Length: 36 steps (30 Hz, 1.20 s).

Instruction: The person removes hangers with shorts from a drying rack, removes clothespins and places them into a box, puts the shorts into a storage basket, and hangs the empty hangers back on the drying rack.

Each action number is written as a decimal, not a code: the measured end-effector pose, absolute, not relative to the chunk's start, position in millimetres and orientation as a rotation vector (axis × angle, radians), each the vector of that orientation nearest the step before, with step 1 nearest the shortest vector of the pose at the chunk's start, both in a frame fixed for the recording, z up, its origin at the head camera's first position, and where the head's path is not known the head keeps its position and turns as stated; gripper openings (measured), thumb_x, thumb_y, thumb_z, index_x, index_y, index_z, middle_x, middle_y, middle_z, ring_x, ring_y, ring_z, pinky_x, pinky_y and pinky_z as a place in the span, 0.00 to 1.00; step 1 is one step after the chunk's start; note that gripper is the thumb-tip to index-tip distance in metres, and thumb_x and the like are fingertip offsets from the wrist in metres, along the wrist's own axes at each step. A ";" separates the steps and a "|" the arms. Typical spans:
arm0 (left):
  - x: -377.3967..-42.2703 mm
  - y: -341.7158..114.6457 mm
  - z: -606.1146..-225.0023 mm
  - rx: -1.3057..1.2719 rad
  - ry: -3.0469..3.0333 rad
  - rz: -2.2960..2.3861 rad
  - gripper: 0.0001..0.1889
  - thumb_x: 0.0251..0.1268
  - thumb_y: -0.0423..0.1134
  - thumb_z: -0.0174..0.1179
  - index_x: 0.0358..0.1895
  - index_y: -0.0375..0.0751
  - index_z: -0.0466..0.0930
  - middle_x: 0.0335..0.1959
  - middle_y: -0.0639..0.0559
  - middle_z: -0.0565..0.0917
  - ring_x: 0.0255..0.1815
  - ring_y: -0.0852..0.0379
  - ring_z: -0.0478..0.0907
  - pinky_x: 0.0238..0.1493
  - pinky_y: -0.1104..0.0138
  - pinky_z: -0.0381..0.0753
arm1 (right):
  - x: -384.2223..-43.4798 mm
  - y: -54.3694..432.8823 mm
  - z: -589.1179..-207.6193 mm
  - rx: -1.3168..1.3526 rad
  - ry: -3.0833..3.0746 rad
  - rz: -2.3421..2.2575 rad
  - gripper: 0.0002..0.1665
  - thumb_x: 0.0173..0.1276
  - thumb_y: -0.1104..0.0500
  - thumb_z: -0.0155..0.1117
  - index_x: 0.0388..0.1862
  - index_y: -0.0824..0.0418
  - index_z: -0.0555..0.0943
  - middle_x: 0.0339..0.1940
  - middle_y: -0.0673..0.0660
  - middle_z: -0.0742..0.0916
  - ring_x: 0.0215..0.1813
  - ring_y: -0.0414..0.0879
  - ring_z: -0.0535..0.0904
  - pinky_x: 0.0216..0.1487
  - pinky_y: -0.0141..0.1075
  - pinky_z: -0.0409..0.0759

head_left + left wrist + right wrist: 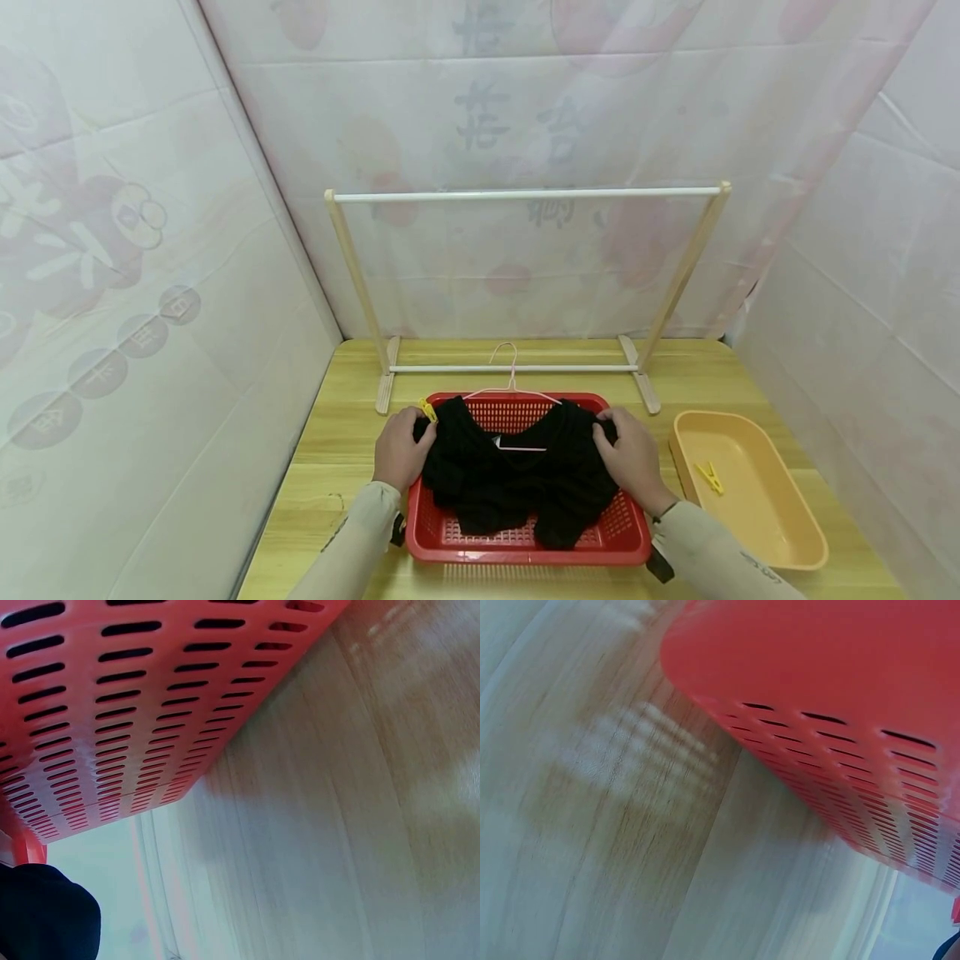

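Note:
A black V-necked garment (517, 475) lies over the red basket (525, 557), with a pink hanger (512, 379) inside its neckline. The hanger's hook points up toward the rack. My left hand (401, 446) pinches the garment's left shoulder. A yellow clothespin (427, 409) sits at those fingertips; whether it is clipped to the cloth I cannot tell. At the opposite shoulder, my right hand (633, 454) pinches the black cloth between thumb and fingers. Only the slotted basket side (112, 712) and a bit of black cloth (49, 911) show in the left wrist view.
Behind the basket stands a drying rack with a white top bar (525, 196) and wooden legs (678, 275). To the right is a yellow tray (772, 508) holding another yellow clothespin (708, 477). Pale printed sheets (525, 100) enclose the wooden table (322, 467).

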<state>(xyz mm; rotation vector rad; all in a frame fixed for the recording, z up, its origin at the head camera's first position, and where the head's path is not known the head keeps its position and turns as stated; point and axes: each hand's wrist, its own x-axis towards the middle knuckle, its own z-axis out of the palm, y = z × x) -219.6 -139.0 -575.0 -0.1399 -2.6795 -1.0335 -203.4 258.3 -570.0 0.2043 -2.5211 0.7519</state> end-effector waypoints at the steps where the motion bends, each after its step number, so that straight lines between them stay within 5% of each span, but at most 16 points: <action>1: -219.7 -139.0 -575.2 -0.141 -2.679 -1.033 0.11 0.73 0.48 0.63 0.46 0.45 0.82 0.44 0.50 0.85 0.45 0.49 0.81 0.51 0.51 0.81 | -203.2 258.3 -569.9 0.204 -2.521 0.753 0.08 0.71 0.60 0.68 0.46 0.60 0.83 0.42 0.58 0.88 0.42 0.55 0.86 0.44 0.56 0.82; 24: -219.9 -138.8 -576.5 -0.125 -2.657 -1.034 0.09 0.71 0.46 0.62 0.44 0.45 0.82 0.41 0.51 0.85 0.40 0.52 0.79 0.47 0.53 0.81 | -202.8 257.5 -568.3 0.213 -2.508 0.761 0.08 0.70 0.60 0.68 0.46 0.60 0.83 0.42 0.58 0.88 0.41 0.54 0.85 0.42 0.54 0.82; 36: -219.4 -138.6 -575.6 -0.173 -2.601 -1.044 0.09 0.79 0.43 0.55 0.45 0.45 0.83 0.42 0.48 0.86 0.43 0.47 0.80 0.48 0.50 0.80 | -201.6 257.3 -566.8 0.215 -2.504 0.761 0.08 0.70 0.60 0.68 0.46 0.60 0.83 0.41 0.57 0.88 0.39 0.52 0.85 0.42 0.54 0.82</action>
